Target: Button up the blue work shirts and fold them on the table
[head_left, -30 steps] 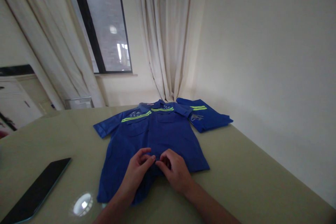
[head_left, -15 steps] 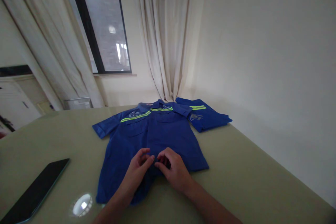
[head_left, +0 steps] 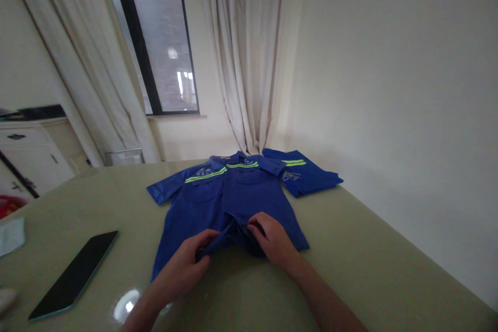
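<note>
A blue short-sleeved work shirt with yellow-green stripes across the chest lies spread on the table, its collar at the far end. My left hand grips the near hem, thumb below and fingers over the cloth. Just to the right, my right hand pinches the hem between thumb and fingers. Between the two hands the cloth is lifted into a raised fold. Behind the shirt's right sleeve rests a folded blue garment with the same stripes and a pale print.
A dark tablet lies on the green table at the left. Farther left is a pale cloth or paper. A wall borders the table's right side; curtains and a window stand behind it.
My left hand has moved left and down and closed on the hem. My right hand has shifted slightly right. The hem between them has risen, and the view has turned a little left.
</note>
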Tool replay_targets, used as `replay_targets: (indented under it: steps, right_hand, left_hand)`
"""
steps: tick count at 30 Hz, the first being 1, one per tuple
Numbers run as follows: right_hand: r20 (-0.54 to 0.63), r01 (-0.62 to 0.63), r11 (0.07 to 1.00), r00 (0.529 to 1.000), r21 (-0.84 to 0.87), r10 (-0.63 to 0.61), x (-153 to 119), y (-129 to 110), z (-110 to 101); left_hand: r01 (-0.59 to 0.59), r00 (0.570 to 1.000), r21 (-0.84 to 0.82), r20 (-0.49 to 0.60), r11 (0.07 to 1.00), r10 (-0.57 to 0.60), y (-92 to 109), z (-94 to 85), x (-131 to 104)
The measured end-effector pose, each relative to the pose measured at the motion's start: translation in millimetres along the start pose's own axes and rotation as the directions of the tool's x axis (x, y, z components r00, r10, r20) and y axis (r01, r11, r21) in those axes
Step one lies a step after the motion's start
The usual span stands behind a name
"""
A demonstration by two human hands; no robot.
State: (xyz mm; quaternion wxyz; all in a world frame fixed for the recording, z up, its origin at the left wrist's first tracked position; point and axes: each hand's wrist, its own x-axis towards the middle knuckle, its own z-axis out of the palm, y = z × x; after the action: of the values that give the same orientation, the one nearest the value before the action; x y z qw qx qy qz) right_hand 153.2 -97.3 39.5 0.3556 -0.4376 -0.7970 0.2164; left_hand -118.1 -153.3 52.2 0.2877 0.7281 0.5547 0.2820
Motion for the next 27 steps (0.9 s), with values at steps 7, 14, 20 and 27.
replay_targets:
  steps: [7, 14, 20, 27]
  right_hand:
    - [0.196, -0.113, 0.964, 0.967, -0.239, 0.162, -48, 24, -51]
    - [0.206, -0.111, 0.936, 0.961, -0.333, 0.187, -85, 42, -80]
    - [0.148, -0.036, 0.912, 0.983, -0.408, 0.105, -82, 51, -80]
    - [-0.002, -0.113, 0.838, 0.991, -0.534, 0.132, -85, 68, -93]
  left_hand:
    - [-0.106, 0.953, 0.515, -0.192, 0.85, 0.235, -56, -2.9, -60]
    - [0.096, 0.946, 0.56, -0.308, 0.823, 0.099, -110, -10.0, -85]
    - [0.107, 0.915, 0.314, -0.403, 0.943, 0.03, -99, -28.4, -69]
    - [0.056, 0.863, -0.254, -0.474, 0.966, -0.175, -69, -55.2, -55]
